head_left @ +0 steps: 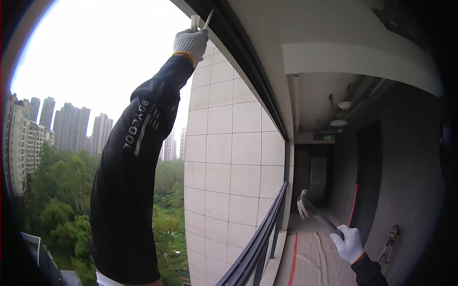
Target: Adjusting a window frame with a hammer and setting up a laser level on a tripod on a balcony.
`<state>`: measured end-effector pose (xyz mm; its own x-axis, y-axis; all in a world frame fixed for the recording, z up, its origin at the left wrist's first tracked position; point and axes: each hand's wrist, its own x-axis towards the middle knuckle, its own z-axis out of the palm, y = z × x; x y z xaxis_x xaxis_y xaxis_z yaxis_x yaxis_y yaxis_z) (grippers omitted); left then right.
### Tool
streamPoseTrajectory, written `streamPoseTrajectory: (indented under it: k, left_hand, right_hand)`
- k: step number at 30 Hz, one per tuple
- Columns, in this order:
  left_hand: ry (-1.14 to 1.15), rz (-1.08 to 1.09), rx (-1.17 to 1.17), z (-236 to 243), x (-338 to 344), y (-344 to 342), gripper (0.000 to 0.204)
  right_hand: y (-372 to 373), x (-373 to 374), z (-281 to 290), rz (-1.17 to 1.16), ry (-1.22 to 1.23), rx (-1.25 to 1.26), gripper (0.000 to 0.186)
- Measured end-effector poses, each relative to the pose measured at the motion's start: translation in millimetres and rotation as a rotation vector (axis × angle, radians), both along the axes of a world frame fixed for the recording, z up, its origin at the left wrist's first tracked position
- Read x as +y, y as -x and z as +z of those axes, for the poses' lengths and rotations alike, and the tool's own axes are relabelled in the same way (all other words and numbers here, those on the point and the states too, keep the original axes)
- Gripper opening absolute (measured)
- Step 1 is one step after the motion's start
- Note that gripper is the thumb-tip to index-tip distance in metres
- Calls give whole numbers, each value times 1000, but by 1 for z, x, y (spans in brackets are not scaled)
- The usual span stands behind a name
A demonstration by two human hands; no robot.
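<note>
My left hand, in a white knit glove, is raised high at the dark window frame. Its fingers are closed round a slim pale rod, whose upper end points at the frame's top edge. A short whitish piece sticks up beside the rod from the same hand; its kind is unclear. Low on the right, my right hand, gloved too, grips a claw hammer by its dark handle. The hammer's pale head tilts up and to the left, well apart from the frame and my left hand.
Outside the window opening are a tiled wall, trees and towers. A dark railing runs along the opening's lower side. Beige sheeting edged with red tape covers the corridor floor. A small tripod device stands by the grey wall.
</note>
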<state>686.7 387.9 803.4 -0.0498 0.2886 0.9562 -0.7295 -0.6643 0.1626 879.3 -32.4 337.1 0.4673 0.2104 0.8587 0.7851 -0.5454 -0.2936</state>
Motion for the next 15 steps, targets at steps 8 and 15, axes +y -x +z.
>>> streamPoseTrajectory:
  k: [8, 15]
  left_hand:
    - [-28, -10, -57, 29, 18, -7, 31]
    - [-76, -90, 3, 22, 4, -4, 25]
  right_hand:
    - [26, 28, 50, 57, 82, -72, 24]
    - [44, 43, 107, 120, 148, -230, 20]
